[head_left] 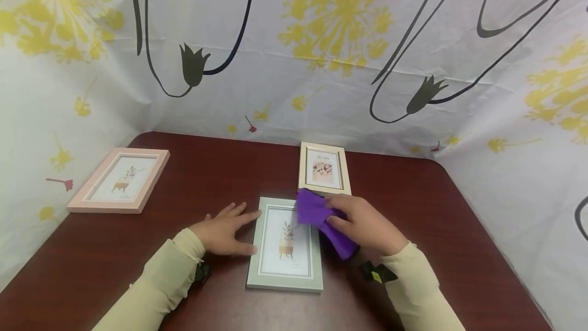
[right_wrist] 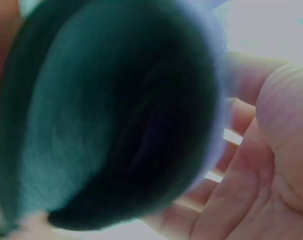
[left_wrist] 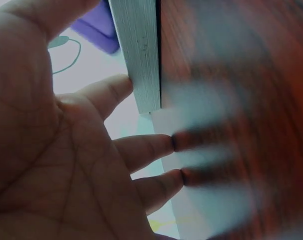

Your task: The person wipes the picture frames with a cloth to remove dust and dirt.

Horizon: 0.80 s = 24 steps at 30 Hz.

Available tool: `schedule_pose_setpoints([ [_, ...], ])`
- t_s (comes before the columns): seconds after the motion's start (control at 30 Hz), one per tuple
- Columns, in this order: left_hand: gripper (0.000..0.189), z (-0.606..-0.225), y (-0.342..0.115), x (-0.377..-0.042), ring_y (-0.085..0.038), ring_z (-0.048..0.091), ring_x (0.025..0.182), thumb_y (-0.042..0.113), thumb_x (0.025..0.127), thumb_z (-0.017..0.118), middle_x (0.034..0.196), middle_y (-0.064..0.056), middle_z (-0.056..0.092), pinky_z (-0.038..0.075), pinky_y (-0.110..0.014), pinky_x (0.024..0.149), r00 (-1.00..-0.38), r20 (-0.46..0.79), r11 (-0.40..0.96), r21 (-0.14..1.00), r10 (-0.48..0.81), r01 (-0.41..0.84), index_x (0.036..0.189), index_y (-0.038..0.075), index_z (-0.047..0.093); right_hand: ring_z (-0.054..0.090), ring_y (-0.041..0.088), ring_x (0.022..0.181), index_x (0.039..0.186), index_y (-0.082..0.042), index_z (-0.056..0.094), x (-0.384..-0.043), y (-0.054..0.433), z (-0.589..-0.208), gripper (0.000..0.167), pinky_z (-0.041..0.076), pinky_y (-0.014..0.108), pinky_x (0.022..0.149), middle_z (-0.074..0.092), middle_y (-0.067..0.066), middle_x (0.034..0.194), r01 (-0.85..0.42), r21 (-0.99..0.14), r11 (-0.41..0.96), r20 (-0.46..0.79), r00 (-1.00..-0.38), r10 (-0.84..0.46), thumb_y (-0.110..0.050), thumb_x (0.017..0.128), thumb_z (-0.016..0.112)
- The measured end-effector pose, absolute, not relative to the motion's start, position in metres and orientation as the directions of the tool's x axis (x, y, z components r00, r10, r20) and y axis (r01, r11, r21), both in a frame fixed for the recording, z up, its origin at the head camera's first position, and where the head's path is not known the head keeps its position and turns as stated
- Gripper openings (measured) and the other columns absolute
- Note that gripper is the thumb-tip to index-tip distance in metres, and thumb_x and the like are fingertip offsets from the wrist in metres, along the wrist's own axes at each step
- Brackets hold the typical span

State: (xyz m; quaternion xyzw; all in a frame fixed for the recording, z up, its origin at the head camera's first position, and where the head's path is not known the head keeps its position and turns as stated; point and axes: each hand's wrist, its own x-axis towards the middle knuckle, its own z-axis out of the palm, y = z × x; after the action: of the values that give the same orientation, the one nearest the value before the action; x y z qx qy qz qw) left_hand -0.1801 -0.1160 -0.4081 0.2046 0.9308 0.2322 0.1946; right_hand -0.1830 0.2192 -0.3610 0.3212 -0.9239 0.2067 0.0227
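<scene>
A pale green picture frame (head_left: 286, 283) lies face up before me, its print showing a plant in a legged pot. My left hand (head_left: 225, 231) is spread at its left edge, thumb and index fingertip touching the side, other fingertips on the table. In the left wrist view, the frame's edge (left_wrist: 140, 50) meets a fingertip. My right hand (head_left: 367, 225) pinches a purple cloth (head_left: 312, 208) whose upper end lies over the frame's top right corner. Dark and blurred, the cloth (right_wrist: 116, 115) fills much of the right wrist view and hides some fingers.
On the dark red wooden table (head_left: 220, 167) a pink picture frame (head_left: 156, 167) lies at the left. A cream picture frame (head_left: 302, 167) lies at the back, just behind the cloth. White patterned sheeting (head_left: 257, 96) borders the table at the back and both sides.
</scene>
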Motion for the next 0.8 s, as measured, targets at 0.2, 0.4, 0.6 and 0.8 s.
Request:
schedule_pose_setpoints([
  [0.2, 0.089, -0.410, -0.116, -0.181, -0.044, 0.013, 0.148, 0.062, 0.081, 0.071, 0.161, -0.019, 0.021, 0.009, -0.083, 0.099, -0.840, -0.267, 0.814, 0.498, 0.472, 0.299, 0.156, 0.028, 0.036, 0.056, 0.005, 0.080, 0.100, -0.021, 0.068, -0.156, 0.202, -0.349, 0.009, 0.050, 0.025, 0.069, 0.060, -0.012, 0.095, -0.642, -0.300, 0.706, 0.139, -0.761, -0.633, -0.022, 0.092, 0.070],
  [0.4, 0.090, -0.410, -0.118, -0.181, -0.045, 0.012, 0.147, 0.064, 0.082, 0.069, 0.162, -0.020, 0.020, 0.008, -0.083, 0.099, -0.836, -0.266, 0.808, 0.507, 0.479, 0.302, 0.156, 0.028, 0.034, 0.045, 0.034, 0.135, 0.128, -0.015, 0.069, -0.144, 0.172, -0.375, 0.038, 0.038, 0.044, 0.109, 0.057, 0.012, 0.140, -0.715, -0.199, 0.670, -0.112, -0.663, -0.740, -0.032, 0.093, 0.067],
  [0.6, 0.090, -0.408, -0.118, -0.180, -0.046, 0.010, 0.147, 0.062, 0.082, 0.070, 0.162, -0.021, 0.018, 0.006, -0.084, 0.098, -0.830, -0.264, 0.798, 0.519, 0.491, 0.307, 0.156, 0.026, 0.034, 0.020, 0.044, 0.146, 0.141, -0.015, 0.058, -0.150, 0.172, -0.392, 0.050, 0.028, 0.052, 0.114, 0.035, 0.020, 0.156, -0.654, -0.206, 0.728, -0.159, -0.712, -0.684, -0.035, 0.095, 0.064],
  [0.8, 0.089, -0.408, -0.118, -0.181, -0.046, 0.012, 0.147, 0.060, 0.082, 0.071, 0.161, -0.021, 0.020, 0.009, -0.083, 0.099, -0.834, -0.263, 0.804, 0.508, 0.486, 0.309, 0.156, 0.027, 0.035, 0.011, 0.043, 0.148, 0.150, -0.013, 0.046, -0.171, 0.175, -0.403, 0.054, 0.020, 0.052, 0.117, 0.024, 0.021, 0.160, -0.605, -0.204, 0.770, -0.174, -0.751, -0.637, -0.037, 0.102, 0.053],
])
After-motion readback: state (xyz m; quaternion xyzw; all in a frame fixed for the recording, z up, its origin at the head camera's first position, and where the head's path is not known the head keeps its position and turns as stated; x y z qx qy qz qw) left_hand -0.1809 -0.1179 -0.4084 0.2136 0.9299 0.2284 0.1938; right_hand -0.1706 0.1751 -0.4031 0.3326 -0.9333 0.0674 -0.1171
